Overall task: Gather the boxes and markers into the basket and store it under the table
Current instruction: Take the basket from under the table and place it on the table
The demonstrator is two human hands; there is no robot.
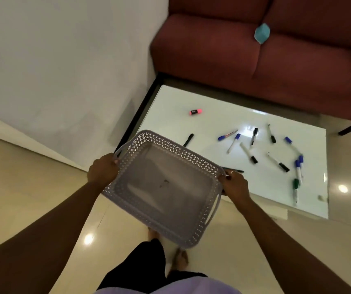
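both hands, left hand point(102, 169) and right hand point(235, 183), hold basket point(170, 153) by table point(170, 98)

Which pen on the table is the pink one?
It is the short pink highlighter, lying alone on the far part of the white table, toward the sofa. The other markers are longer, with blue, black or green caps.
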